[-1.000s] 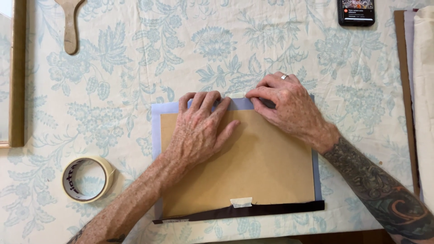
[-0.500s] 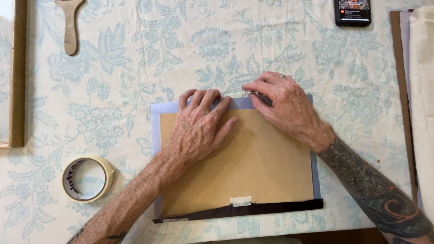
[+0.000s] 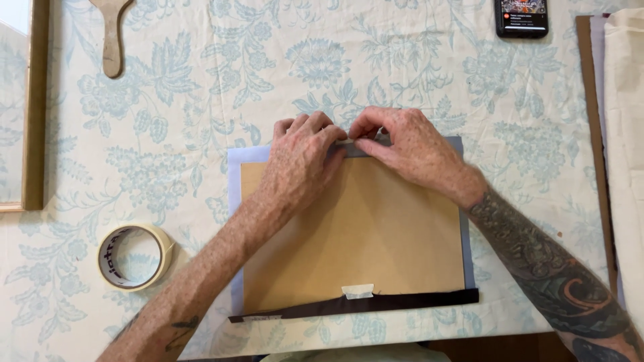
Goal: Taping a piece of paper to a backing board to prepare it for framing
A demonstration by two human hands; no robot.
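Note:
A brown cardboard panel (image 3: 376,241) lies on a pale blue sheet (image 3: 236,167) in the middle of the table. My left hand (image 3: 298,164) lies flat on the panel's upper left part, fingers reaching over the top edge. My right hand (image 3: 409,147) sits beside it at the top edge, its fingertips pinched against the blue border where it meets the panel; what they pinch is too small to tell. A short piece of cream tape (image 3: 357,291) is stuck at the panel's bottom edge, above a dark brown strip (image 3: 416,302).
A roll of masking tape (image 3: 131,257) lies left of the panel. A wooden tool handle (image 3: 111,40) and a wooden frame (image 3: 33,107) are at far left, a phone (image 3: 521,17) at top right, brown board and cream cloth (image 3: 627,134) along the right edge.
My right hand has slid left along the top edge until it meets my left hand's fingertips. My left hand stays pressed on the panel.

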